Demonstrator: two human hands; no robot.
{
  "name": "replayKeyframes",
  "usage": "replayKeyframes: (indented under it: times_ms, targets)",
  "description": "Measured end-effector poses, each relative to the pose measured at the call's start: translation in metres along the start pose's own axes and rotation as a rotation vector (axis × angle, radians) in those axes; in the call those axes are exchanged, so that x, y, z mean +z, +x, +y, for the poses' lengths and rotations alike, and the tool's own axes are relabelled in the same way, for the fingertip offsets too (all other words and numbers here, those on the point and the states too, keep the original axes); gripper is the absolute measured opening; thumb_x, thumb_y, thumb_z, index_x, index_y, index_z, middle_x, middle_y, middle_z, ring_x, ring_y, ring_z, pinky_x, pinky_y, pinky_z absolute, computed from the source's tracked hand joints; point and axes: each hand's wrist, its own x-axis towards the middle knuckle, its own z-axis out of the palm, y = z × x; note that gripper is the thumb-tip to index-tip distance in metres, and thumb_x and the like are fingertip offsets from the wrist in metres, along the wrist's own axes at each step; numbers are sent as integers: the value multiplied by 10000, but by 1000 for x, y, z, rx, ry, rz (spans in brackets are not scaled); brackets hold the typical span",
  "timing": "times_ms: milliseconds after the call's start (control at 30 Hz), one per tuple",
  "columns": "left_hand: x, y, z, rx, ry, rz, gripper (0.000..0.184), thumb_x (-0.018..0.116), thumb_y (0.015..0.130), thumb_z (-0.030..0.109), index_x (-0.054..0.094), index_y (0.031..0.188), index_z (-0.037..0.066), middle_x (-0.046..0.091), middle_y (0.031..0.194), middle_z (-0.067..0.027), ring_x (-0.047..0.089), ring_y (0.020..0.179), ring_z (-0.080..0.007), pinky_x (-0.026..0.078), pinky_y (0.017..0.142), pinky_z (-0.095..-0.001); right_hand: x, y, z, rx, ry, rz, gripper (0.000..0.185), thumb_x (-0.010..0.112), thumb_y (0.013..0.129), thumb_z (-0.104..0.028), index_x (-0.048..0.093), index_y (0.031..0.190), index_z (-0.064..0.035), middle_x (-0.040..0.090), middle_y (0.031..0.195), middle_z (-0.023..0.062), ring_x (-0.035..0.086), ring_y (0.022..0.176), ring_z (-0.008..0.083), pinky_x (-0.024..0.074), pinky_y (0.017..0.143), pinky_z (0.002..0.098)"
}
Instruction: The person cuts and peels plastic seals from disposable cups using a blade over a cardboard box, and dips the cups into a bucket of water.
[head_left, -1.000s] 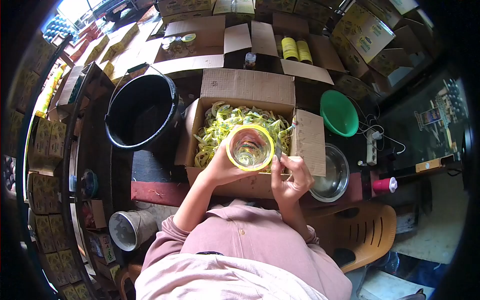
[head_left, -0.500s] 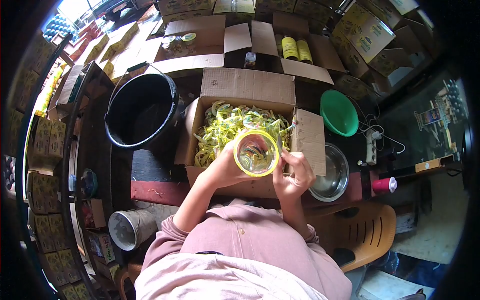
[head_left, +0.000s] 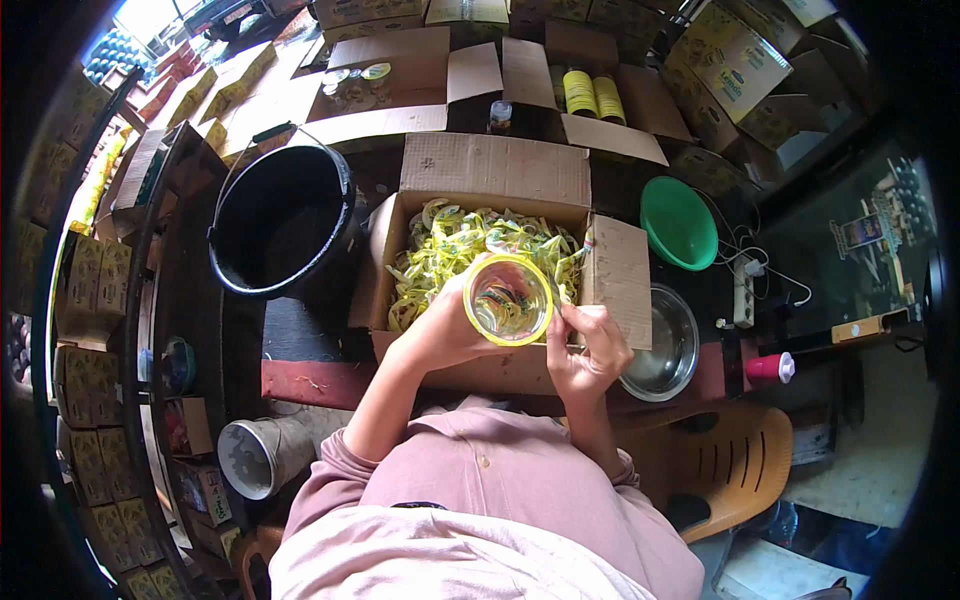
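Observation:
My left hand (head_left: pixel 445 325) is wrapped round a clear plastic jar (head_left: pixel 508 300) with a yellow rim, its round end facing up toward me. Close against the jar's right side, my right hand (head_left: pixel 590 352) is closed, thumb and fingers pinched together. A thin greyish sliver shows between its fingertips and the rim, too small to name. Beneath both hands stands an open cardboard box (head_left: pixel 495 165), filled with a heap of crumpled yellow-and-clear plastic strips (head_left: pixel 445 250).
A black bucket (head_left: pixel 350 235) stands left of the box. To the right are a green basin (head_left: pixel 680 225), a metal bowl (head_left: pixel 672 350), a power strip (head_left: pixel 743 295) and a pink bottle (head_left: pixel 765 369). Open cartons behind hold jars (head_left: pixel 375 85) and yellow cans (head_left: pixel 595 95). An orange chair (head_left: pixel 740 460) is nearby.
The jar and my left hand have shifted slightly left and up, with the jar tilted a little. My right hand stays almost in place beside it.

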Motion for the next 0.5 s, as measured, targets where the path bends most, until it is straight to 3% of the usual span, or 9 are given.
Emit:
replayKeyframes:
  times_ms: [300, 400, 433, 500]
  targets:
    - [0, 1, -1, 0, -20, -7, 519, 780, 576, 119, 510, 1006, 11, 567, 924, -86, 559, 846, -186, 456, 787, -300, 3, 5, 1, -51, -42, -29, 217, 628, 629, 86, 637, 825, -5, 601, 704, 102, 585, 616, 190, 464, 564, 267]
    - [-1, -1, -5, -46, -95, -112, 516, 776, 575, 110, 511, 1005, 8, 571, 933, -85, 558, 853, -179, 452, 795, -299, 3, 5, 6, -55, -33, -50, 234, 637, 623, 81, 641, 840, -5, 604, 705, 99, 583, 611, 186, 465, 566, 265]
    - [0, -3, -6, -93, -143, -173, 639, 799, 546, 113, 484, 1092, 10, 554, 1007, -84, 533, 953, -178, 411, 879, -309, 3, 6, 8, -55, -26, -61, 239, 640, 621, 79, 642, 845, -5, 605, 705, 98, 582, 608, 184, 466, 566, 264]
    - [3, -5, -3, -115, -204, -145, 648, 799, 538, 106, 485, 1098, 14, 559, 1000, -77, 535, 950, -168, 404, 889, -301, 4, 9, 8, -36, -6, -35, 250, 643, 615, 79, 649, 843, -23, 589, 686, 73, 580, 606, 180, 477, 587, 272]
